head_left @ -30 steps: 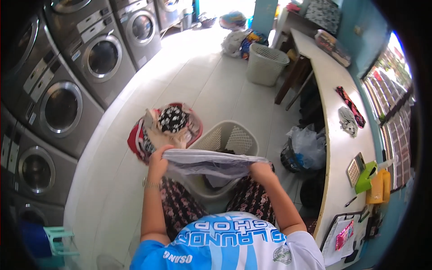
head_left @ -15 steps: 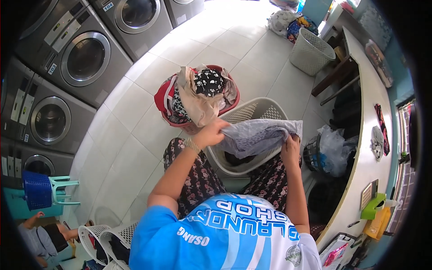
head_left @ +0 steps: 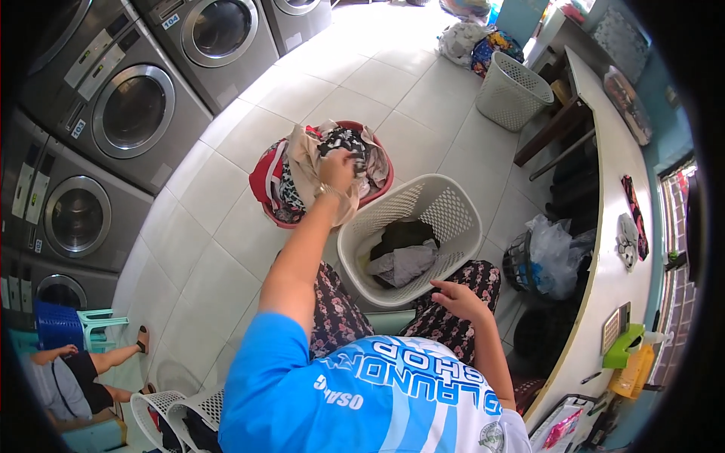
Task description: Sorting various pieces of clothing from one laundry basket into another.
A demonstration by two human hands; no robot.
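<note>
My left hand (head_left: 337, 171) reaches into the red laundry basket (head_left: 257, 195), its fingers curled on a black-and-white patterned garment (head_left: 349, 140). Beige cloth (head_left: 303, 158) drapes beside that hand, and more mixed clothes fill the same basket. Between my knees stands a white perforated laundry basket (head_left: 459, 219). Inside it a grey garment (head_left: 408, 264) lies over dark cloth (head_left: 404, 235). My right hand (head_left: 462, 300) hovers over my right knee beside the white basket's near rim, fingers apart and nothing in them.
Silver front-loading machines (head_left: 133, 111) line the left. At the back right are an empty white basket (head_left: 515, 90) and bundled bags (head_left: 462, 43). A long counter (head_left: 604, 219) runs along my right, with a dark basket (head_left: 517, 264) holding plastic bags below. Another person (head_left: 72, 385) sits at lower left.
The grey garment has left both hands and lies in the white basket. My left hand has moved forward into the red basket; my right has drawn back near my knee.
</note>
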